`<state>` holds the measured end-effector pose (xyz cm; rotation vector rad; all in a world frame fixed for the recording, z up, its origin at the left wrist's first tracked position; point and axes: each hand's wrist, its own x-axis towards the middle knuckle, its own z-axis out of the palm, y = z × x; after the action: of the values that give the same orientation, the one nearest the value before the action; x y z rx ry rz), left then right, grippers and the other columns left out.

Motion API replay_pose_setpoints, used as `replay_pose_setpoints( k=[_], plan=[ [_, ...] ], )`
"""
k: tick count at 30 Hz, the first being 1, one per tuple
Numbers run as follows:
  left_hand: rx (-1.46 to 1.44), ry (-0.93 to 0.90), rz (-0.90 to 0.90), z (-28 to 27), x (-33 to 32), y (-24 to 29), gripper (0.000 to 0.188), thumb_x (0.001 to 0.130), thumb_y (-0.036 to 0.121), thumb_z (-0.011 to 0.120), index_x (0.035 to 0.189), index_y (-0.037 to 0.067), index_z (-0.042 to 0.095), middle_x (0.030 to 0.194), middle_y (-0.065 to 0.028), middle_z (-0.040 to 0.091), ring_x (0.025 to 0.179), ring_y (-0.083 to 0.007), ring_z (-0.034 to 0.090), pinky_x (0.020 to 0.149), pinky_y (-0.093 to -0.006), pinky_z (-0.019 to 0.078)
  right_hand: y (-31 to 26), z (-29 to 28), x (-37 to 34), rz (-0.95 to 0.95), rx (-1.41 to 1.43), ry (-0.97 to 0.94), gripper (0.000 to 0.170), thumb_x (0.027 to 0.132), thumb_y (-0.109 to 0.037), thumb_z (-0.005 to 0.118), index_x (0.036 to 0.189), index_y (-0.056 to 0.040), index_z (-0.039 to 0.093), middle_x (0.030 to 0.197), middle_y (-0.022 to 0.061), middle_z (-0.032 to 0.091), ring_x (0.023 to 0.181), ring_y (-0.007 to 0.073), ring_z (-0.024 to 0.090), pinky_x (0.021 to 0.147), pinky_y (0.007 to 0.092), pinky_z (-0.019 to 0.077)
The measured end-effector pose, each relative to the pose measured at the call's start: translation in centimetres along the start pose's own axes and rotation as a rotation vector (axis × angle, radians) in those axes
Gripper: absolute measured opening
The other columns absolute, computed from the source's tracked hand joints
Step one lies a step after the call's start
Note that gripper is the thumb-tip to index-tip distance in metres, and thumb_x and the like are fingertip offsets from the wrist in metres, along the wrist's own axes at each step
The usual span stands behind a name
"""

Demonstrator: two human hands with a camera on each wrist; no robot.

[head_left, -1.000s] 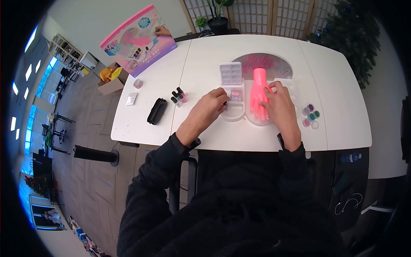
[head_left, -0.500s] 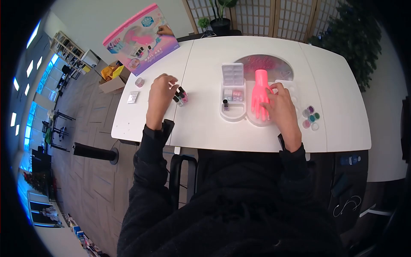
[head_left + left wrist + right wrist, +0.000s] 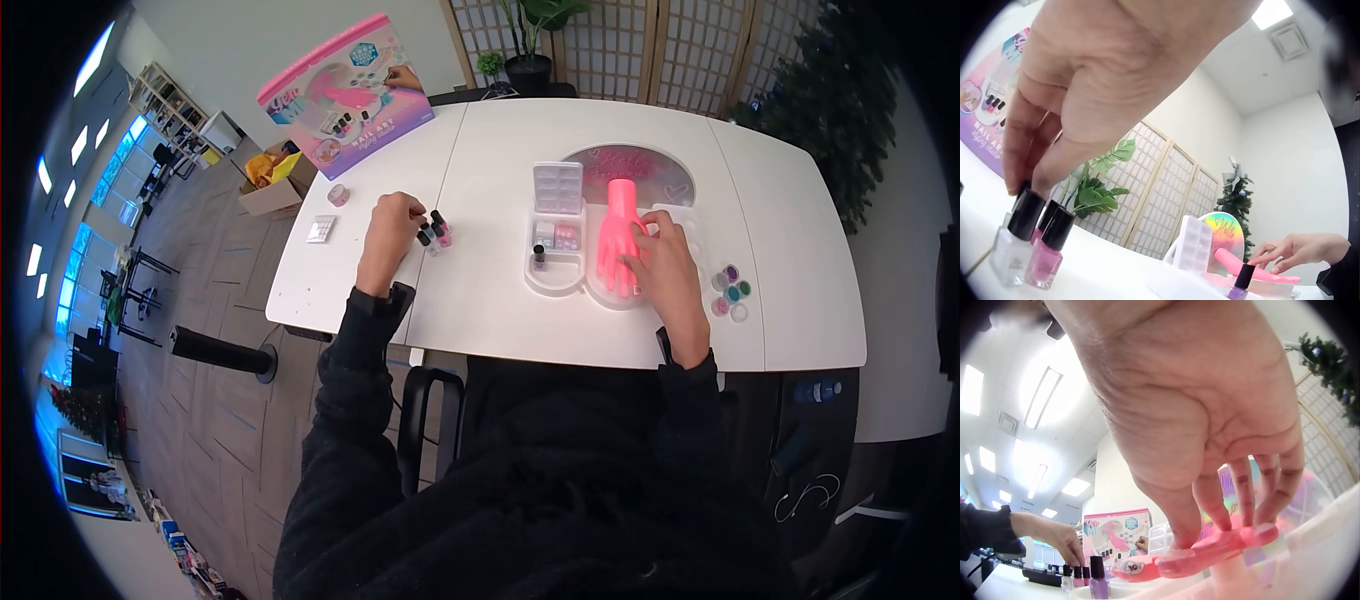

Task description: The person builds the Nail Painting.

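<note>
Cap pinched in my left hand; my right hand, fingers spread, rests on the dummy, likely steadying it

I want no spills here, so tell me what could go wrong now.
The left hand is at the tightly grouped nail polish bottles; it might topple a neighbour. The purple bottle stands in the tray beside the pink model hand, where a careless sweep could knock it. The right hand touches that model and might shift it.
</note>
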<state>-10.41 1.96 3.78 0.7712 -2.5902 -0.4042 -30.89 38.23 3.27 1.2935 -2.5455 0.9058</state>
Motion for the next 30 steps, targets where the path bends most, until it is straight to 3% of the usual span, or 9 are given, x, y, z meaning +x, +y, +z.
replay_pose_setpoints(
  k=[3, 5, 7, 10, 15, 18, 21, 27, 30],
  plan=[
    [0.003, 0.147, 0.044, -1.5, 0.2, 0.0, 0.011, 0.082, -0.004, 0.073, 0.092, -0.006, 0.078, 0.087, -0.0249, 0.074, 0.081, -0.0387, 0.075, 0.074, -0.0414, 0.0592, 0.0, -0.1, 0.0, -0.004, 0.0, -0.001, 0.042, 0.082, -0.012, 0.084, 0.118, 0.0066, 0.074, 0.127, 0.0125, 0.06, 0.108, 0.0321, 0.06, 0.091, 0.0415, 0.0545],
    [0.051, 0.215, 0.14, -3.9, 0.0, 1.6, 0.013, 0.081, -0.004, 0.075, 0.094, -0.005, 0.078, 0.087, -0.0207, 0.076, 0.076, -0.0308, 0.075, 0.073, -0.0352, 0.0587, 0.0, -0.1, -0.1, -0.014, -0.001, -0.001, 0.042, 0.082, -0.012, 0.083, 0.118, 0.0067, 0.074, 0.127, 0.0125, 0.06, 0.108, 0.0321, 0.06, 0.091, 0.0416, 0.0544],
    [0.008, 0.18, 0.116, -5.6, -0.7, 4.3, 0.012, 0.086, -0.003, 0.075, 0.097, -0.007, 0.077, 0.086, -0.0186, 0.077, 0.078, -0.0256, 0.076, 0.072, -0.0312, 0.058, -0.1, 0.0, -0.1, -0.009, -0.005, 0.009, 0.041, 0.082, -0.012, 0.083, 0.117, 0.0069, 0.074, 0.126, 0.0127, 0.06, 0.107, 0.0324, 0.06, 0.091, 0.0419, 0.0543],
    [-0.375, -0.009, 0.09, -6.4, -1.6, 7.8, 0.013, 0.095, 0.002, 0.073, 0.105, -0.007, 0.076, 0.089, -0.0119, 0.077, 0.081, -0.0171, 0.075, 0.073, -0.028, 0.0578, -0.1, 0.0, 0.0, -0.011, -0.004, 0.016, 0.041, 0.082, -0.011, 0.083, 0.117, 0.0067, 0.074, 0.126, 0.0127, 0.06, 0.107, 0.0328, 0.06, 0.091, 0.0421, 0.0542],
    [-0.495, -0.074, 0.165, -5.4, -2.6, 12.0, 0.012, 0.092, 0.0, 0.075, 0.101, -0.006, 0.077, 0.09, -0.0138, 0.077, 0.078, -0.0218, 0.077, 0.071, -0.0309, 0.0595, 0.0, 0.0, -0.1, -0.029, -0.005, 0.023, 0.042, 0.081, -0.011, 0.084, 0.117, 0.0063, 0.074, 0.126, 0.0121, 0.06, 0.107, 0.0327, 0.06, 0.09, 0.0419, 0.0544],
    [-0.55, -0.132, 0.336, -2.5, -2.9, 13.7, 0.013, 0.093, 0.0, 0.075, 0.105, -0.005, 0.076, 0.095, -0.011, 0.076, 0.09, -0.0202, 0.076, 0.077, -0.0307, 0.0609, 0.0, -0.1, -0.1, -0.028, -0.009, 0.022, 0.042, 0.08, -0.011, 0.084, 0.117, 0.006, 0.074, 0.126, 0.0117, 0.06, 0.107, 0.0327, 0.06, 0.09, 0.042, 0.0548],
    [-0.415, -0.137, 0.59, 0.5, -3.4, 15.3, 0.017, 0.088, -0.002, 0.076, 0.105, -0.004, 0.075, 0.103, -0.0155, 0.073, 0.088, -0.0318, 0.072, 0.079, -0.0371, 0.0601, 0.0, 0.1, -0.1, -0.02, -0.003, 0.019, 0.042, 0.08, -0.011, 0.084, 0.118, 0.0058, 0.074, 0.126, 0.0116, 0.06, 0.107, 0.0327, 0.06, 0.09, 0.0423, 0.0551],
    [-0.079, -0.093, 0.715, 4.3, -3.8, 15.6, 0.012, 0.081, -0.001, 0.073, 0.093, -0.003, 0.072, 0.102, -0.012, 0.07, 0.108, -0.0305, 0.063, 0.085, -0.0406, 0.058, 0.0, 0.0, -0.1, -0.016, -0.003, 0.001, 0.043, 0.082, -0.012, 0.084, 0.119, 0.0062, 0.074, 0.126, 0.0129, 0.06, 0.108, 0.0332, 0.06, 0.092, 0.0428, 0.0546],
    [-0.069, -0.122, 0.695, 4.7, -3.9, 15.5, 0.02, 0.082, 0.001, 0.075, 0.102, -0.001, 0.074, 0.106, -0.01, 0.071, 0.109, -0.0303, 0.064, 0.088, -0.0399, 0.0573, -0.1, 0.0, 0.0, -0.012, -0.001, -0.006, 0.043, 0.082, -0.013, 0.084, 0.119, 0.0069, 0.074, 0.126, 0.0136, 0.06, 0.109, 0.0334, 0.06, 0.092, 0.0429, 0.0543]
  ],
)
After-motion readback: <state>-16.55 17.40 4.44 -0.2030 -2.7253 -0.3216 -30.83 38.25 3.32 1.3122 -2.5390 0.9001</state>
